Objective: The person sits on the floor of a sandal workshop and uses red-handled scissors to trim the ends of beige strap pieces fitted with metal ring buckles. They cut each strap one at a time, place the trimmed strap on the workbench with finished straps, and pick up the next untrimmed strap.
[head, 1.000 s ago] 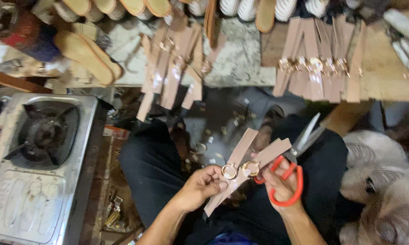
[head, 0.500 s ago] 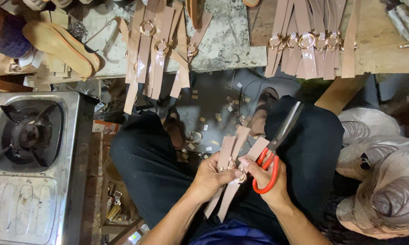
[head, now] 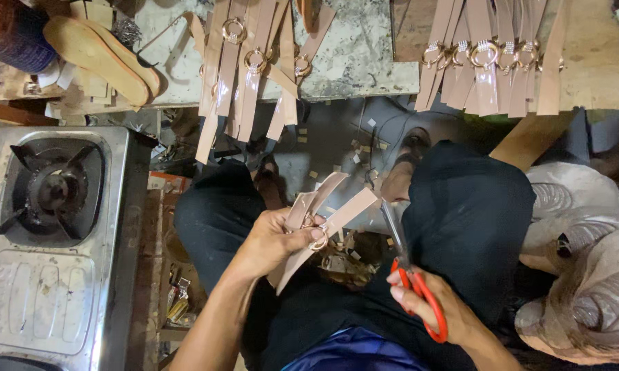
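Note:
My left hand (head: 272, 242) grips two tan leather straps (head: 323, 213) joined by gold rings, held over my lap. The straps fan upward to the right from my fingers. My right hand (head: 433, 309) holds red-handled scissors (head: 411, 282), blades pointing up toward the strap ends but apart from them. Both hands sit above my dark trousers (head: 467, 213).
A marble-topped bench edge (head: 357, 62) holds a bunch of tan straps with rings (head: 244, 69); another bunch (head: 491, 62) hangs from a wooden board at the right. A steel gas stove (head: 52, 240) stands at left, shoe soles (head: 100, 58) above it, patterned plastic bags (head: 584, 261) at right.
My right hand with the scissors has pulled away from the straps, down and to the right. My left hand keeps the straps, now alone.

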`<state>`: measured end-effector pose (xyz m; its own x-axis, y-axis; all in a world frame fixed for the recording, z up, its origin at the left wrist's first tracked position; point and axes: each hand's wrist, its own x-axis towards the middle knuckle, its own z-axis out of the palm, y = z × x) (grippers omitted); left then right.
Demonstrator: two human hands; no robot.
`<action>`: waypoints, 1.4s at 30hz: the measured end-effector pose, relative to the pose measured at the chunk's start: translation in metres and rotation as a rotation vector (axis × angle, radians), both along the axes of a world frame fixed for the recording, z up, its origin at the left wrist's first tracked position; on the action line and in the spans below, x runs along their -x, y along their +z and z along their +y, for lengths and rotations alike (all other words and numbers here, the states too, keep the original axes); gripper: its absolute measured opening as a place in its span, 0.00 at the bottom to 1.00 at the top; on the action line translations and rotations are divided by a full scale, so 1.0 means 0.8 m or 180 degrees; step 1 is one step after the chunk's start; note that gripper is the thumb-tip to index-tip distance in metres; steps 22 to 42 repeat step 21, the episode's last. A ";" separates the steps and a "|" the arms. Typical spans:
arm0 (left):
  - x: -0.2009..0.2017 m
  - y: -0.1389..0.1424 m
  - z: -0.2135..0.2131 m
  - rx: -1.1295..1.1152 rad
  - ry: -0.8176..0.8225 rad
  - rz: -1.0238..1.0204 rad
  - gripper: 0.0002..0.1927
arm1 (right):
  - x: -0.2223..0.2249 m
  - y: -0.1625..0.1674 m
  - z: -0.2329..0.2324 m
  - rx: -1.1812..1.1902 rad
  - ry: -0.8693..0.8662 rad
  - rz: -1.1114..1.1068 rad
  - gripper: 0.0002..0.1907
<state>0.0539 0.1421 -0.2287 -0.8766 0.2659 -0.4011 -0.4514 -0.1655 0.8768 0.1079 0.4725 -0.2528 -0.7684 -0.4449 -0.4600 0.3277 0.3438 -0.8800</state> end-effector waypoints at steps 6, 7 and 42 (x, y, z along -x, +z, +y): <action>-0.013 0.003 0.005 0.0004 -0.0370 0.0044 0.10 | -0.008 0.028 -0.021 -0.0776 0.0276 0.0433 0.20; -0.015 0.003 0.008 0.0012 -0.0442 0.0028 0.11 | -0.007 0.031 -0.024 -0.0831 0.0255 0.0465 0.20; -0.023 -0.007 0.019 -0.0100 -0.0550 -0.0066 0.10 | -0.003 0.036 -0.025 -0.0792 0.0236 0.0334 0.19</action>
